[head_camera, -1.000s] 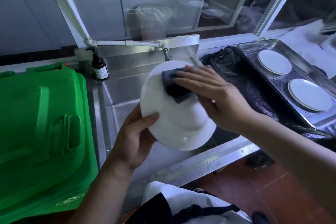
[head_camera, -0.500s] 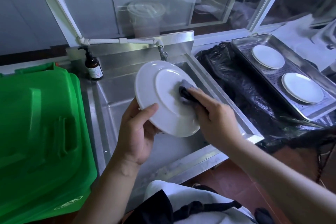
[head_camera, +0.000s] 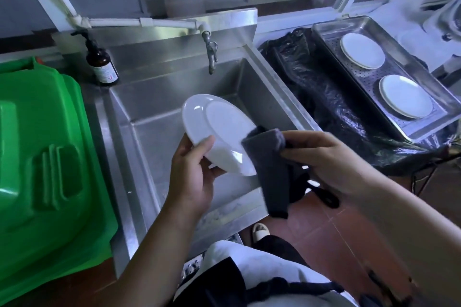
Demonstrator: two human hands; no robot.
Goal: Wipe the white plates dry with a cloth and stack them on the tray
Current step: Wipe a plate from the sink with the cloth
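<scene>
My left hand [head_camera: 193, 177] grips a white plate [head_camera: 217, 129] by its lower edge, tilted over the steel sink [head_camera: 162, 97], its underside facing me. My right hand [head_camera: 324, 157] pinches a dark grey cloth [head_camera: 269, 172] at the plate's right rim; the cloth hangs down below the hand. On the right stands a perforated metal tray [head_camera: 354, 30] with two white plates lying apart in it, one farther [head_camera: 363, 50] and one nearer [head_camera: 405, 96].
A large green bin lid [head_camera: 45, 157] fills the left. A brown pump bottle [head_camera: 101, 62] stands at the sink's back left corner, a tap [head_camera: 211, 53] above the basin. Black plastic sheeting [head_camera: 324, 97] lies between sink and tray. Red floor lies below.
The cloth has come off the plate's face and slid to its right rim, now hanging loose from my right hand. The plate has dropped lower and tilted flatter over the sink.
</scene>
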